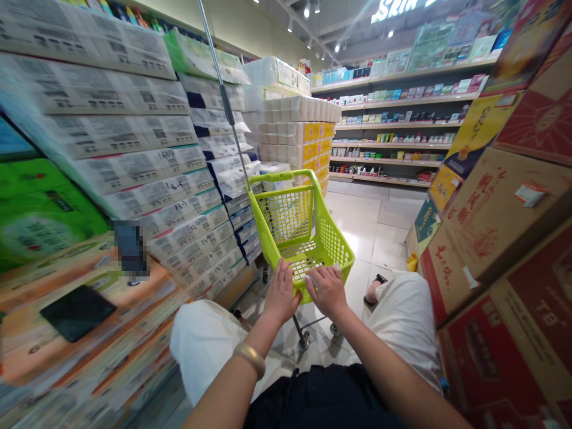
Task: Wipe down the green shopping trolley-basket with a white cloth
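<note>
Our L hand (282,295) & R hand (328,292) are both on the near end of the lime cart (333,245), which stands on the tiled floor (391,235) right in front of us, handle (279,177) at the far side. L fingers lie close together over the rim w/ the thumb on our side; R fingers are bent over it, next to the L ones. Looks like a hold on both sides, but we can't tell how firm, as the undersides are hidden

Step in hand, as we judge it: steadying or guiding the cart by its near end; 1 frame can't settle which. Any next move prob. calls for an even hold w/ both hands, plus an eye on the castor (304,341) near our feet & the tall pole (227,107) at the handle's L end, since paper packs (167,170) are stacked close on the L. Cartons (482,220) on the R leave more room, we'd say. Dark tablet-like slab (77,313) lies apart, on orange packs (27,333), untouched
</note>
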`<state>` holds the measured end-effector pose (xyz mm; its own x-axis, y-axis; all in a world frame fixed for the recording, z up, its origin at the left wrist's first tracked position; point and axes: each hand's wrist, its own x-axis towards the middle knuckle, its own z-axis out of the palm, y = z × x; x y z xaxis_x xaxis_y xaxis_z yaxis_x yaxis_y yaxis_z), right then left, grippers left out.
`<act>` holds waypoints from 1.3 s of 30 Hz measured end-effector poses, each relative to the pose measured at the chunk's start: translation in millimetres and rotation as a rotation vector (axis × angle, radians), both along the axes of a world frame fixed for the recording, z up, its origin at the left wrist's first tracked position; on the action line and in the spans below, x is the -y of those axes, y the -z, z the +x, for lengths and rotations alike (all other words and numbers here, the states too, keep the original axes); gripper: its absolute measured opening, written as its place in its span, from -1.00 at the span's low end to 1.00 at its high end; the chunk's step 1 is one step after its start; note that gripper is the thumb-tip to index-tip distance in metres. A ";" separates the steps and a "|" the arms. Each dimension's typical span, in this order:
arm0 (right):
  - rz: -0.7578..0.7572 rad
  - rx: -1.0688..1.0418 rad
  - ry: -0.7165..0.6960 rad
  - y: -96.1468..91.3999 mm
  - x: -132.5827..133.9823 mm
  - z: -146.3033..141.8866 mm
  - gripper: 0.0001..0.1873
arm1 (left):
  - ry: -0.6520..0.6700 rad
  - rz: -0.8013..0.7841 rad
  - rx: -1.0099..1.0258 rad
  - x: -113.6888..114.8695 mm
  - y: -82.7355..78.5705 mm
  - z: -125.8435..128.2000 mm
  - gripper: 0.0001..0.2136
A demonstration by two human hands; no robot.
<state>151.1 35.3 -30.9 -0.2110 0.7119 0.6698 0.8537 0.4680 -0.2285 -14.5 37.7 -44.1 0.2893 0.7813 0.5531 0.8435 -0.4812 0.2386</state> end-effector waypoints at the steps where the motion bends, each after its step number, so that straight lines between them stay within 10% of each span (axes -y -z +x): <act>1: 0.001 -0.008 0.018 -0.1 -2.6 8.8 -0.79 | -0.001 -0.003 -0.002 0.3 -0.4 0.1 -0.57; 6: 0.004 -0.079 0.167 0.7 -11.3 34.8 -0.75 | -0.004 -0.009 0.008 0.5 -1.1 3.4 -0.55; 15: -0.023 -0.010 -0.044 -1.7 9.8 -33.5 -0.83 | 0.034 -0.021 0.008 2.0 -3.7 0.2 -0.61; 24: 0.031 -0.078 0.109 5.7 -12.2 33.2 -0.78 | 0.006 -0.012 0.000 1.4 -4.1 5.5 -0.58; 33: -0.009 -0.041 -0.042 1.6 9.6 -27.1 -0.82 | 0.019 -0.003 0.017 1.3 -2.7 1.0 -0.63; 39: 0.025 -0.063 0.093 4.2 -9.5 26.2 -0.77 | 0.000 -0.001 -0.001 1.8 -5.0 -0.1 -0.57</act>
